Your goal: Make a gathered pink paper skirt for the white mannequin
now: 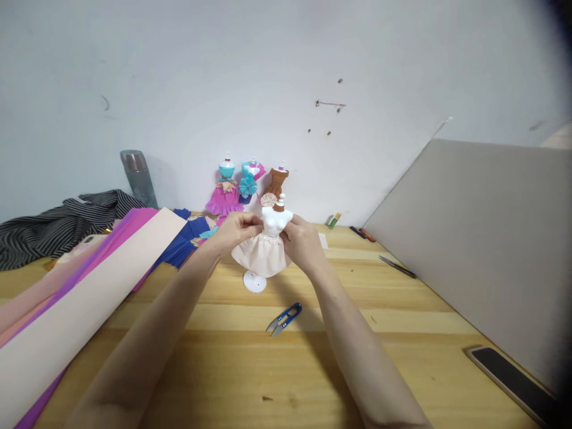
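A small white dress form [274,221] with a brown neck band wears a gathered cream paper skirt [263,255]. Its round white base [254,282] is tilted up off the table. My left hand [239,230] pinches the skirt's waist on the left side of the form. On the other side my right hand [304,239] closes on the waist, its fingertips partly hidden behind the form and skirt. Blue thread snips [284,319] lie on the table below the hands.
Behind stand several dressed mini forms, one in a magenta skirt [224,199], one in brown [274,183]. Paper sheets [102,286] and a striped cloth [67,223] cover the left. A flask [138,179] stands behind. Tweezers [397,267] and a phone [509,381] lie right, beside a grey panel [482,238].
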`<state>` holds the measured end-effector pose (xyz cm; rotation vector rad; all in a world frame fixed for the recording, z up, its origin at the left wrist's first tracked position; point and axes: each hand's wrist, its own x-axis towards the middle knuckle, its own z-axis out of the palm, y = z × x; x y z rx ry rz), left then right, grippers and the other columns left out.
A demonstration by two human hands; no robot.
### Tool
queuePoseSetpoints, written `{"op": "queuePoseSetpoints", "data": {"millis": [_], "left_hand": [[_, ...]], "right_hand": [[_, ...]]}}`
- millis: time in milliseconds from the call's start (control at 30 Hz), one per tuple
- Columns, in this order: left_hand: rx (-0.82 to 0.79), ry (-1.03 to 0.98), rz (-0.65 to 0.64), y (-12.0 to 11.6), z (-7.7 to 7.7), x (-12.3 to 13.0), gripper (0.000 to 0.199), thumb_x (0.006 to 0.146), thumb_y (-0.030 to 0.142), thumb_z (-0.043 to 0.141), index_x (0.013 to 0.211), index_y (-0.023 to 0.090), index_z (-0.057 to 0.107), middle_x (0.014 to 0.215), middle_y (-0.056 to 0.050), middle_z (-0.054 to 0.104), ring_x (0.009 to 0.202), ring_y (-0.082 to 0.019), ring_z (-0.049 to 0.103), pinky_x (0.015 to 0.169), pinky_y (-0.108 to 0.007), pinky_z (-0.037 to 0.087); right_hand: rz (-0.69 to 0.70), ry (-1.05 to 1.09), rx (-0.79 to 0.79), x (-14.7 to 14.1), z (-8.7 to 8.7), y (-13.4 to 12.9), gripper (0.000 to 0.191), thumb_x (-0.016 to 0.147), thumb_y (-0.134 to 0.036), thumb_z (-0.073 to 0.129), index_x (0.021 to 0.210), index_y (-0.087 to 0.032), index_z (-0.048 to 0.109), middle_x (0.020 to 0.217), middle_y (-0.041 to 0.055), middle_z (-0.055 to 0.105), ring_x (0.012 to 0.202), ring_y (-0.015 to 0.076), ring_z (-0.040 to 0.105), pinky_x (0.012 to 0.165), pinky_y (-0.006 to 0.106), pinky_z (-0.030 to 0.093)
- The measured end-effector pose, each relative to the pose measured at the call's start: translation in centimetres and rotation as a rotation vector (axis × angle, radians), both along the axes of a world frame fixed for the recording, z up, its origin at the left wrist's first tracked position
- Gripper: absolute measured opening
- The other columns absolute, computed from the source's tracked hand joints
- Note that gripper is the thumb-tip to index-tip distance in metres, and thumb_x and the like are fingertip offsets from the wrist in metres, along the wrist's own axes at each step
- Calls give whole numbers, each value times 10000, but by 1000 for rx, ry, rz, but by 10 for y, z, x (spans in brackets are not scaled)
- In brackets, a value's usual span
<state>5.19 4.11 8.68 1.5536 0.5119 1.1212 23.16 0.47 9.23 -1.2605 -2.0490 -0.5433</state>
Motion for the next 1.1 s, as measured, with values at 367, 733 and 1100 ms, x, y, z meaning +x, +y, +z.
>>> {"op": "queuePoseSetpoints", "data": {"millis": [367,733,1100], "left_hand": [[195,83,110,0,5,4,165,686,235,707,799,132,646,770,-27,663,737,-148,603,702,-258,463],[436,420,241,-9,17,-1,148,749,138,501,749,133,649,802,-48,678,825,-196,623,802,-318,471],[328,353,70,-10,19,-9,238,821,313,533,864,129,678,798,-26,676,739,-154,597,657,-246,453]], "right_hand": [[-18,-6,1,0,-1,1,225,827,-96,491,821,-170,703,857,102,677,766,207,592,591,263,381],[-12,-1,-15,0,0,-1,222,826,-95,501,848,-170,709,880,105,684,784,208,601,601,260,382],[-6,-1,-11,1,-1,1,212,847,-121,493,837,-167,700,869,101,677,763,206,597,575,268,365]]}}
